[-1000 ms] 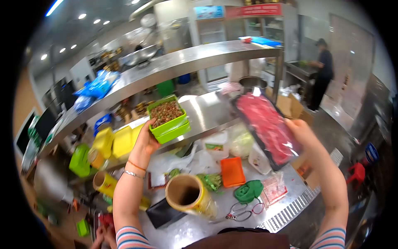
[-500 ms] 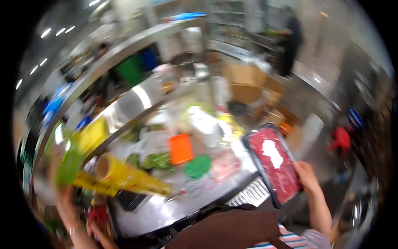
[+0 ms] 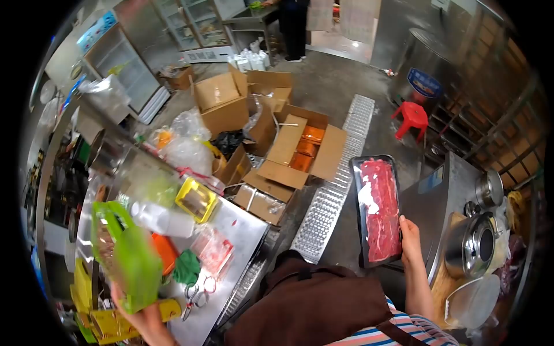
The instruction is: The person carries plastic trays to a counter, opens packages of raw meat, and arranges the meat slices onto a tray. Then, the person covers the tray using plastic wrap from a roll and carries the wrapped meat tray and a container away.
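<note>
My right hand (image 3: 410,237) grips the right edge of a black tray of red meat (image 3: 380,210), covered with shiny clear film. The tray is tilted up above the floor. At lower left, my left hand (image 3: 139,320) is closed around the lower part of a bright green plastic item (image 3: 130,256); it is blurred, with something brown beside or inside it, and its exact kind is unclear. Near it on the metal table (image 3: 239,236) lie scissors (image 3: 195,301), a green cloth (image 3: 186,267), an orange item (image 3: 164,254) and a clear pack of pinkish meat (image 3: 212,252).
Open cardboard boxes (image 3: 303,147) stand on the floor ahead, beside a metal drain grate (image 3: 329,210). To the right are a red stool (image 3: 411,120) and a counter with a metal pot (image 3: 470,245). A person in dark clothes (image 3: 293,29) stands at the back.
My view has swung right, bringing the boxes, stool and right-hand counter into clearer sight. Both hands keep hold of the meat tray and the green item.
</note>
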`<state>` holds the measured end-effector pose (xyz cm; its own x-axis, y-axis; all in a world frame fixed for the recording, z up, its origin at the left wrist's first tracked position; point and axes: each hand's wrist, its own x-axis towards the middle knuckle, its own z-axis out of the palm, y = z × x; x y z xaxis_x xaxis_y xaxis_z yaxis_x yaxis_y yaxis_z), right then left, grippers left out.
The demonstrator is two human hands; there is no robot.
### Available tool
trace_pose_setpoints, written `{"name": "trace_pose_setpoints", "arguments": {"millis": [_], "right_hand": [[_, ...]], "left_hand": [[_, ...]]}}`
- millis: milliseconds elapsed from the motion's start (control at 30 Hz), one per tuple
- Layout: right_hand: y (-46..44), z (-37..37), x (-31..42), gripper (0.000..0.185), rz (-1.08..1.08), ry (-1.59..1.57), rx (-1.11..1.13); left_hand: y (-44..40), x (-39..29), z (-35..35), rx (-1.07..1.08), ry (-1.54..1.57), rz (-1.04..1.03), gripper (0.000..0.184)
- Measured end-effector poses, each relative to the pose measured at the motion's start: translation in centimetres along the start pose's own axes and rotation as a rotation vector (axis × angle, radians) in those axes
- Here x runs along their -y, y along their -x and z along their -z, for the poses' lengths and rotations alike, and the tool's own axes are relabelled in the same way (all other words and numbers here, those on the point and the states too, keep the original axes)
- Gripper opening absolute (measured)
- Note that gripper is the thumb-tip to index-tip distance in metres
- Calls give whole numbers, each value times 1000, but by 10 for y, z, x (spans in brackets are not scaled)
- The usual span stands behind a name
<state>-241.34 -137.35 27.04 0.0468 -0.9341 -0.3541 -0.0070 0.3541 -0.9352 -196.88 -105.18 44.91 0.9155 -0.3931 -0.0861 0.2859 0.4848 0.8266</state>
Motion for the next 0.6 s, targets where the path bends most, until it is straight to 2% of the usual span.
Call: {"name": "trace_pose_setpoints", "arguments": {"millis": [33, 100, 167, 233, 267, 300, 367, 433, 567, 600], "right_hand": [[-17, 5, -1, 31, 18, -25, -81], [-51, 15, -1, 31, 9, -30, -171], [-79, 21, 3, 31, 24, -83, -380], [-94, 33, 15, 32, 34, -52, -404], [-104, 37, 24, 32, 21, -38, -465], [-115, 40, 36, 33, 16, -28, -524], [-134, 52, 46, 35, -16, -30, -606], [-150, 56, 63, 36, 9, -61, -608], [-199, 80, 55, 36, 19, -106, -636], [-228, 80, 63, 37, 85, -164, -628]], "left_hand": [[-12, 30, -12, -1, 68, 64, 46], [-34, 84, -48, 74, 40, 157, 47], [-73, 136, -59, 363, 66, 209, 43], [-104, 186, -86, 122, -50, 223, 39], [-111, 209, -116, 140, -69, 287, 35], [-122, 230, -138, 154, -98, 300, 39], [-154, 274, -173, 332, -132, 378, 51], [-161, 303, -253, 374, -151, 458, 55], [-202, 384, -340, 565, -202, 541, 67], [-215, 413, -362, 614, -193, 541, 75]]}}
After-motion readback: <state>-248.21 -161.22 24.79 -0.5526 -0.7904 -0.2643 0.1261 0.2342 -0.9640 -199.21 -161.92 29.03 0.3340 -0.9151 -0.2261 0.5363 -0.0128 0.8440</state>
